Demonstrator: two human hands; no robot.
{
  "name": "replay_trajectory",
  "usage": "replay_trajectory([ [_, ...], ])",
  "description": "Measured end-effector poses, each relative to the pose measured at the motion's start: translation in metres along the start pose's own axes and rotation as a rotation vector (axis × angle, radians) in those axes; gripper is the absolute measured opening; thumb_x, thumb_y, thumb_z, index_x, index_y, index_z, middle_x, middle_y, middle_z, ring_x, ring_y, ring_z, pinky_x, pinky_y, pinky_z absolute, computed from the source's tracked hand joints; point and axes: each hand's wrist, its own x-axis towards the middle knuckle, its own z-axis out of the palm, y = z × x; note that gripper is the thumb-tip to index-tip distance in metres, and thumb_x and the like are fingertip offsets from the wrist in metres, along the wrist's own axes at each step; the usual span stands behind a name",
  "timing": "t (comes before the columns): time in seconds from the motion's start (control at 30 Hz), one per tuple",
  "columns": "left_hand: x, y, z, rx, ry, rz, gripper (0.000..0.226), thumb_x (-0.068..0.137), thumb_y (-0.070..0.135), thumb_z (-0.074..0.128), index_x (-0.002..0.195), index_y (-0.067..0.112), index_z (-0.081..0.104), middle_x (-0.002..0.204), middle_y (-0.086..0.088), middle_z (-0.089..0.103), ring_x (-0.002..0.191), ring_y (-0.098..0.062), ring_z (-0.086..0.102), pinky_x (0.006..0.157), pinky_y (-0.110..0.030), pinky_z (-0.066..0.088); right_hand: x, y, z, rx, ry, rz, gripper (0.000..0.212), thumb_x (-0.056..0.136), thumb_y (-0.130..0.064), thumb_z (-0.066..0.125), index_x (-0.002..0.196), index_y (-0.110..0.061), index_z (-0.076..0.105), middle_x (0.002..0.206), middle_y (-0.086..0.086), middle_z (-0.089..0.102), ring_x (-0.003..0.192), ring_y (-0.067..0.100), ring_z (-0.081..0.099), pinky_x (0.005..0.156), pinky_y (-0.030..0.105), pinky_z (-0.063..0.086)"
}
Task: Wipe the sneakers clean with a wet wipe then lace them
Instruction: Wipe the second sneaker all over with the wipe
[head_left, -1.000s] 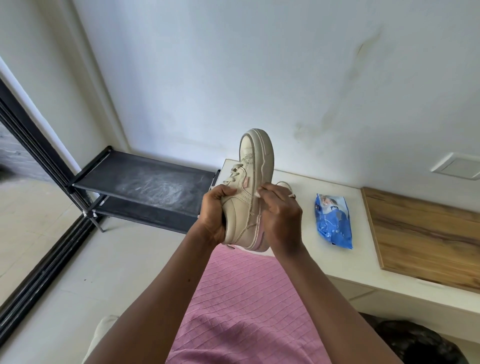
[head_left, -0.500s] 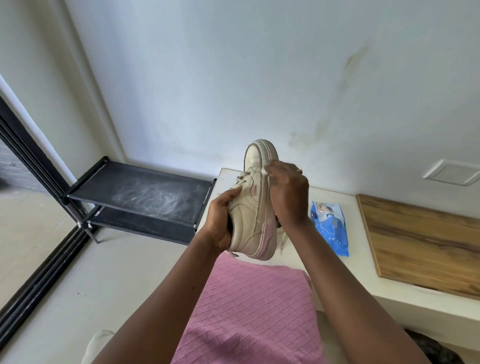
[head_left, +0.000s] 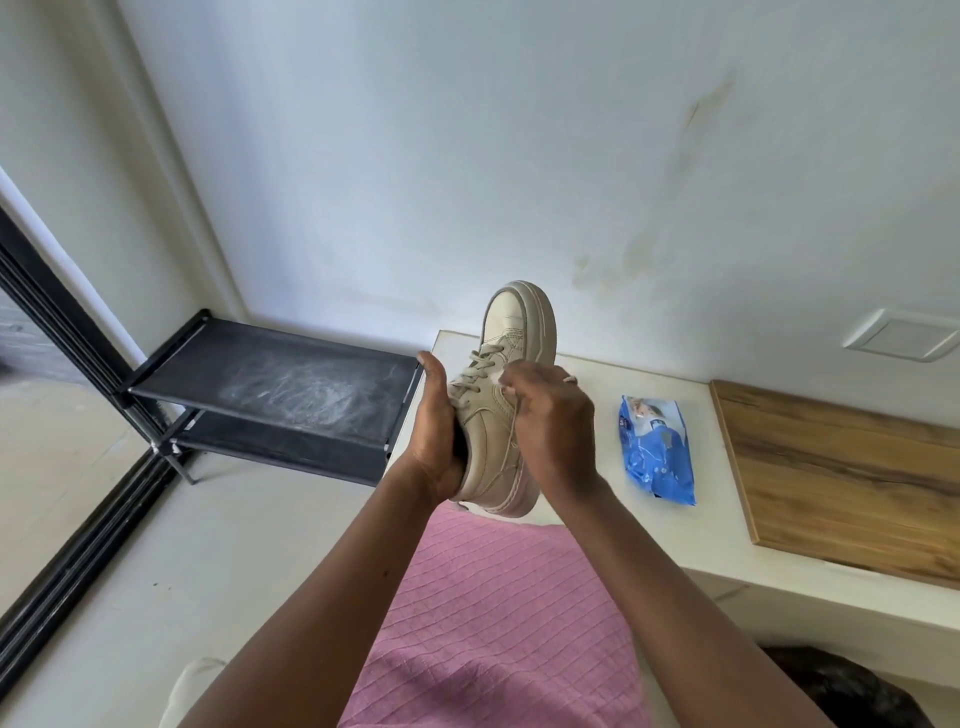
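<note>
Above the bench (head_left: 597, 525), my left hand (head_left: 434, 431) gripped the sneaker (head_left: 501, 415), toe up, while my right hand (head_left: 550, 415) pinched a wipe against its side. Wiping seemed unfinished; laces looked partly threaded.

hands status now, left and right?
Left hand: closed on the beige lace-up leather sneaker.
Right hand: closed, pinching something small against the sneaker; cannot tell what.

Counter (head_left: 587, 530) bare btwn wipes pack (head_left: 655, 448) & edge; wood board (head_left: 852, 483) blocks right.
</note>
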Motion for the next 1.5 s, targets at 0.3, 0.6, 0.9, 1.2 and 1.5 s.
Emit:
replay_trajectory([
  [0.3, 0.006, 0.003, -0.003, -0.038, -0.027, -0.008, 0.103, 0.073, 0.085, 0.019, 0.122, 0.002, 0.057, 0.109, -0.020, 0.065, 0.100, -0.031, 0.064, 0.099, -0.039, 0.044, -0.028, -0.020, -0.007, 0.143, -0.051, -0.192, 0.030, 0.069, 0.010, 0.040, 0.076, 0.002, 0.067, 0.081, 0.010, 0.070, 0.077, 0.023, 0.067, 0.068, 0.028, 0.055],
  [0.6, 0.003, 0.000, -0.002, -0.007, -0.092, -0.014, 0.094, 0.082, 0.078, 0.017, 0.120, 0.002, 0.057, 0.111, -0.018, 0.065, 0.108, -0.029, 0.061, 0.097, -0.038, 0.046, -0.005, -0.025, -0.005, 0.088, -0.022, 0.000, 0.026, 0.074, -0.003, 0.041, 0.074, -0.005, 0.067, 0.072, 0.007, 0.070, 0.065, 0.025, 0.067, 0.054, 0.028, 0.054],
  [0.9, 0.005, 0.000, -0.015, -0.055, -0.051, 0.012, 0.086, 0.085, 0.073, 0.027, 0.115, 0.001, 0.063, 0.109, -0.022, 0.064, 0.102, -0.033, 0.063, 0.090, -0.040, 0.052, -0.044, -0.022, -0.014, 0.113, -0.169, -0.245, 0.014, 0.075, 0.006, 0.053, 0.075, -0.002, 0.065, 0.080, 0.005, 0.067, 0.076, 0.024, 0.062, 0.060, 0.030, 0.052],
  [1.2, -0.004, -0.002, -0.009, -0.019, -0.253, -0.026, 0.063, 0.084, 0.056, 0.049, 0.118, 0.003, 0.056, 0.118, -0.019, 0.055, 0.118, -0.031, 0.051, 0.107, -0.043, 0.034, 0.000, -0.032, -0.005, 0.108, -0.084, -0.020, 0.027, 0.077, -0.011, 0.040, 0.070, -0.003, 0.064, 0.066, 0.009, 0.064, 0.060, 0.027, 0.060, 0.051, 0.032, 0.051],
  [1.5, -0.001, 0.007, -0.010, -0.128, -0.093, -0.008, 0.077, 0.092, 0.062, 0.023, 0.103, 0.003, 0.071, 0.105, -0.021, 0.067, 0.097, -0.031, 0.066, 0.087, -0.039, 0.054, -0.044, -0.024, -0.019, 0.048, -0.186, -0.194, 0.030, 0.058, 0.022, 0.066, 0.074, -0.002, 0.063, 0.080, 0.005, 0.067, 0.075, 0.023, 0.061, 0.058, 0.027, 0.049],
])
